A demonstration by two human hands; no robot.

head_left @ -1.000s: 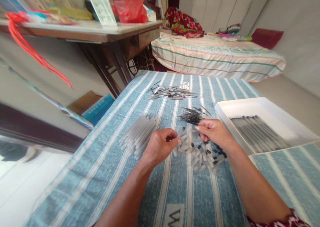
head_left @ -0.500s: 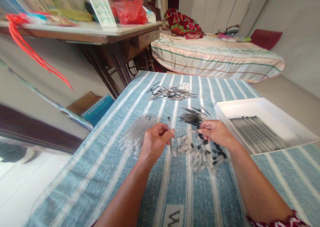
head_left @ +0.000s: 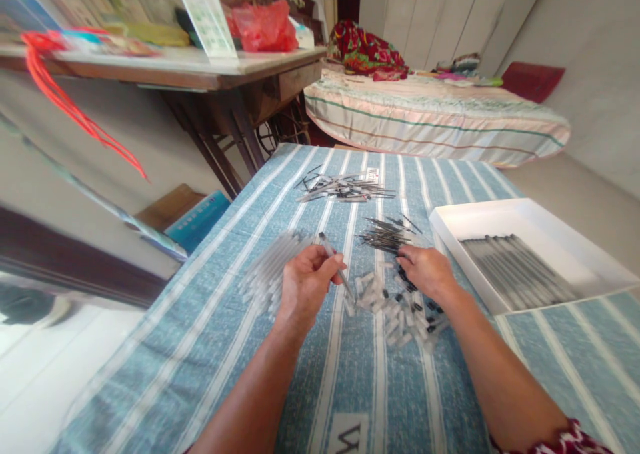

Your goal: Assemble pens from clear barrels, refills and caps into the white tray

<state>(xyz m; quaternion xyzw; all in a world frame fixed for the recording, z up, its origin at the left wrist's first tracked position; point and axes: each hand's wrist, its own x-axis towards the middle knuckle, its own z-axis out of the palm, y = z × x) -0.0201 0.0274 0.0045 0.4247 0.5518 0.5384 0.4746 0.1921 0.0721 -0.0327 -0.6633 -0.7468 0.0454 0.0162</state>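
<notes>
One clear pen barrel [head_left: 333,262] is pinched in the left hand [head_left: 305,282], just left of the cap pile [head_left: 395,304]; the right hand [head_left: 425,267], fingers curled, presses onto that pile.

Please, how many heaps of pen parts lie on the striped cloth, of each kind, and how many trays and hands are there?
Heaps of clear pen barrels: 1
Heaps of small caps: 1
Heaps of thin black refills: 1
Heaps of mixed thin parts, far side: 1
White trays: 1
Hands: 2, left hand holding one barrel, right hand on the caps
Total: 7
</notes>
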